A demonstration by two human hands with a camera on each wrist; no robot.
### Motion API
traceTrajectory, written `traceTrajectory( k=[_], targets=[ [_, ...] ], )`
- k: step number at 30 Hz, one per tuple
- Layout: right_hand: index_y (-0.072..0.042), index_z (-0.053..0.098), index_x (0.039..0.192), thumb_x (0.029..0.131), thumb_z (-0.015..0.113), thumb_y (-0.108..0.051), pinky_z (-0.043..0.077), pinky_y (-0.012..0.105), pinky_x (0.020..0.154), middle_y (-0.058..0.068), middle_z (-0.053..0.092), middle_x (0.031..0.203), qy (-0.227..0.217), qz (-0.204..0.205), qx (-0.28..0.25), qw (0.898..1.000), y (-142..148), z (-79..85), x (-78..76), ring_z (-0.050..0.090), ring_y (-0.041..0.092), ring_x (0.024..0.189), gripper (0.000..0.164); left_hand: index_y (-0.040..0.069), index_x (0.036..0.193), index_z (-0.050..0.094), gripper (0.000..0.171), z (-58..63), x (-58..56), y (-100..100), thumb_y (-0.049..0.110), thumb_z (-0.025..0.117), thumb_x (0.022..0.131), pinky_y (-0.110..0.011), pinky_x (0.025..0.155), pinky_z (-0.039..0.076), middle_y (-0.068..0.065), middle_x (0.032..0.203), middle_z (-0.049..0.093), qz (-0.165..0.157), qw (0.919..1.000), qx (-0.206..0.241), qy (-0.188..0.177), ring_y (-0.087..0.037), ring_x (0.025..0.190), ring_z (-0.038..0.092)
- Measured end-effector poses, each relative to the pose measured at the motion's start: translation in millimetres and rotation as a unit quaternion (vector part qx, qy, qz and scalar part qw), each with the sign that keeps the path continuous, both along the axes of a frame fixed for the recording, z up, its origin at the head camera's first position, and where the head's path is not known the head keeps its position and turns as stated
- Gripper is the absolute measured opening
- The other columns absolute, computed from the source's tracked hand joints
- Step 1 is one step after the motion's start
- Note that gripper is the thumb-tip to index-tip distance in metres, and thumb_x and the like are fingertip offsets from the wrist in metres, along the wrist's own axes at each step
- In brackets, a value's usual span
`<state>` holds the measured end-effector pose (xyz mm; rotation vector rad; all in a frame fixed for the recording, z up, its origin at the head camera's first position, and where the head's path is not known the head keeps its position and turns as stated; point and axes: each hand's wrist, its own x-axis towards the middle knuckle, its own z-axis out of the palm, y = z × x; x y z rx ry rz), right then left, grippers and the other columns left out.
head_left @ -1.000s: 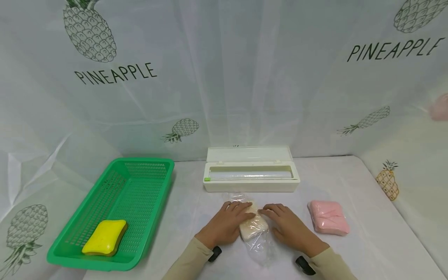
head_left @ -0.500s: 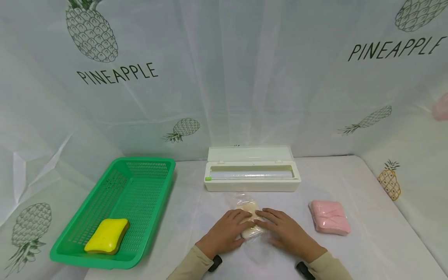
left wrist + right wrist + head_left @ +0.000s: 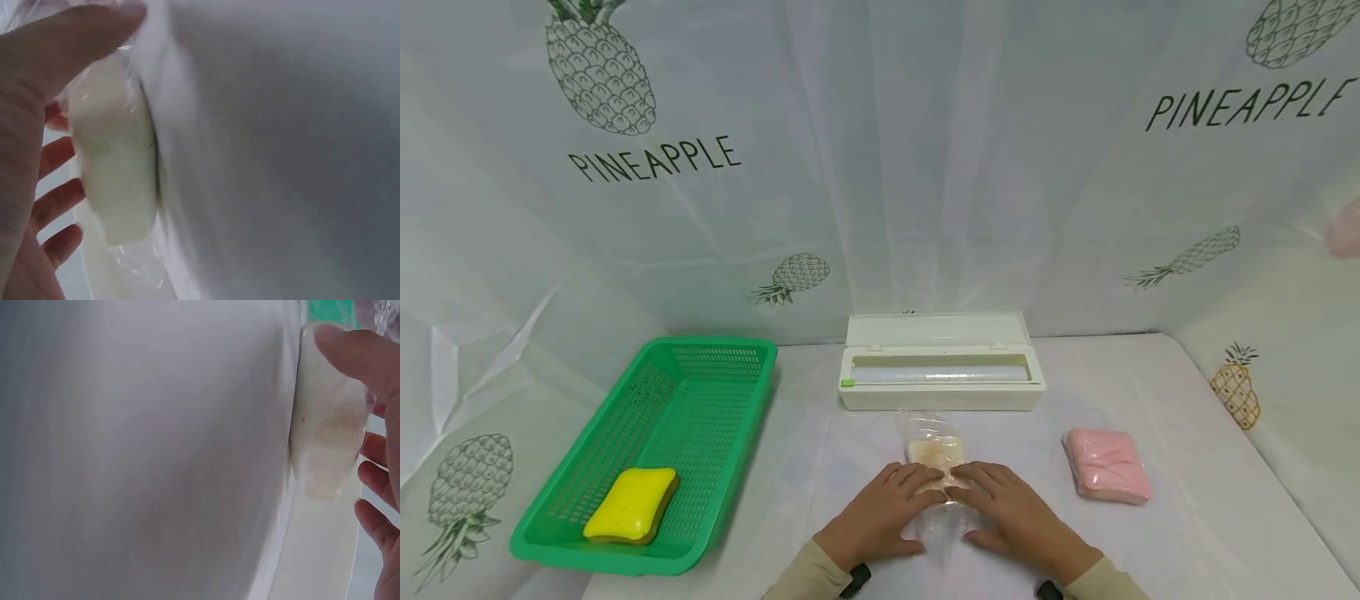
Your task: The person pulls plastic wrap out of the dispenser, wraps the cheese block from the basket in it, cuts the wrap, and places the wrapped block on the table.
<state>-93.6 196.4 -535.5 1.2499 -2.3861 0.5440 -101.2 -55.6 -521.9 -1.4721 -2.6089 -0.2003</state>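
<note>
A cream-coloured block [image 3: 936,452], likely a sponge, lies on the white table in clear plastic film [image 3: 942,537], at the front middle in the head view. My left hand [image 3: 883,512] touches its near left part with loosely spread fingers. From the other side my right hand [image 3: 1017,518] does the same, its fingertips close to the left ones over the block. The left wrist view has the block [image 3: 115,159] beside the thumb and spread fingers. In the right wrist view, the thumb [image 3: 350,353] lies on the wrapped block [image 3: 328,419]. Film extends past both ends.
Behind the hands stands a white film dispenser [image 3: 942,402], lid up, roll inside. A pink block [image 3: 1107,467] in film lies to the right. On the left, a green basket [image 3: 730,492] holds a yellow sponge [image 3: 631,504]. A pineapple-print curtain [image 3: 925,167] hangs behind.
The block has turned from a slant to nearly straight. Both hands have slid towards the front edge, their fingertips now on its near part, leaving its far part in sight.
</note>
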Motion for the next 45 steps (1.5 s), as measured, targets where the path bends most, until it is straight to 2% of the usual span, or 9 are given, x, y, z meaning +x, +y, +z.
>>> traceTrajectory(
  k=[8,13,19,24,28,32,39,42,45],
  targets=[
    [-0.018,0.061,0.096,0.073,0.068,-0.023,0.034,0.033,0.095,0.0,0.057,0.12,0.014,0.018,-0.027,0.999,-5,1.8,-1.5,0.052,0.019,0.109,0.025,0.025,0.099,0.059,0.03,-4.6,1.3,4,0.039,0.073,0.077,-0.028,0.096,0.033,0.011,0.114,0.051,0.01,0.9954,0.062,0.073,-0.007,0.109,0.044],
    [-0.016,0.063,0.094,0.08,0.061,-0.023,0.037,0.033,0.09,-0.003,0.061,0.114,0.024,0.026,-0.057,0.998,-6,5.4,-1.6,0.057,0.017,0.104,0.016,0.025,0.09,0.063,0.008,-4.9,0.9,1,0.029,0.067,0.085,-0.023,0.089,0.037,0.014,0.097,0.057,0.001,0.9904,0.118,0.073,-0.003,0.096,0.05],
    [-0.014,0.064,0.104,0.089,0.059,-0.024,0.034,0.031,0.092,-0.005,0.062,0.11,-0.008,0.017,-0.059,0.998,-7,10.1,0.4,0.056,0.016,0.104,0.019,0.022,0.096,0.062,0.016,-2.0,2.9,2,0.024,0.07,0.082,-0.02,0.079,0.04,0.015,0.089,0.059,0.05,0.981,0.187,0.01,0.0,0.085,0.052],
    [-0.016,0.064,0.104,0.085,0.065,-0.026,0.033,0.029,0.093,-0.01,0.061,0.103,-0.047,-0.037,-0.041,0.997,-10,11.0,1.5,0.054,0.009,0.102,0.021,0.018,0.107,0.058,0.031,-0.1,3.8,5,0.023,0.072,0.08,-0.021,0.074,0.039,0.014,0.089,0.057,0.114,0.9667,0.229,-0.014,-0.002,0.081,0.05],
    [-0.018,0.062,0.105,0.082,0.068,-0.026,0.036,0.03,0.091,-0.011,0.061,0.101,-0.061,-0.084,-0.034,0.994,-13,11.2,2.0,0.053,0.007,0.1,0.026,0.017,0.106,0.055,0.036,-0.7,1.8,8,0.02,0.075,0.076,-0.024,0.076,0.039,0.011,0.098,0.054,0.139,0.963,0.231,0.005,-0.006,0.089,0.05],
    [-0.016,0.058,0.116,0.086,0.063,-0.03,0.036,0.031,0.091,-0.006,0.058,0.113,-0.035,-0.092,-0.036,0.994,-14,12.0,1.9,0.052,0.011,0.105,0.033,0.019,0.094,0.061,0.026,-0.4,0.1,10,0.015,0.076,0.074,-0.027,0.078,0.04,0.009,0.102,0.054,0.118,0.9672,0.221,0.044,-0.009,0.094,0.051],
    [-0.014,0.067,0.109,0.101,0.034,-0.024,0.043,0.035,0.082,0.003,0.06,0.118,0.121,0.011,-0.06,0.991,-19,21.4,2.0,0.058,0.02,0.097,0.035,0.026,0.087,0.07,0.008,-3.6,2.7,13,0.019,0.069,0.083,-0.027,0.085,0.04,0.014,0.096,0.056,0.086,0.9799,0.154,0.092,-0.007,0.094,0.051],
    [-0.01,0.068,0.111,0.098,0.045,-0.021,0.043,0.036,0.083,0.002,0.061,0.118,0.131,0.037,-0.047,0.99,-18,21.4,3.6,0.058,0.021,0.1,0.028,0.026,0.092,0.071,0.01,-1.9,4.4,13,0.022,0.068,0.083,-0.028,0.086,0.039,0.015,0.097,0.058,0.083,0.9842,0.126,0.093,-0.007,0.094,0.05],
    [-0.009,0.062,0.121,0.085,0.064,-0.028,0.039,0.038,0.09,0.0,0.057,0.125,0.077,0.012,-0.004,0.997,-13,15.8,5.6,0.054,0.022,0.111,0.04,0.026,0.096,0.07,0.017,-1.1,6.1,12,0.035,0.069,0.082,-0.03,0.088,0.038,0.014,0.099,0.059,0.081,0.9873,0.101,0.092,-0.009,0.097,0.049]
  ],
)
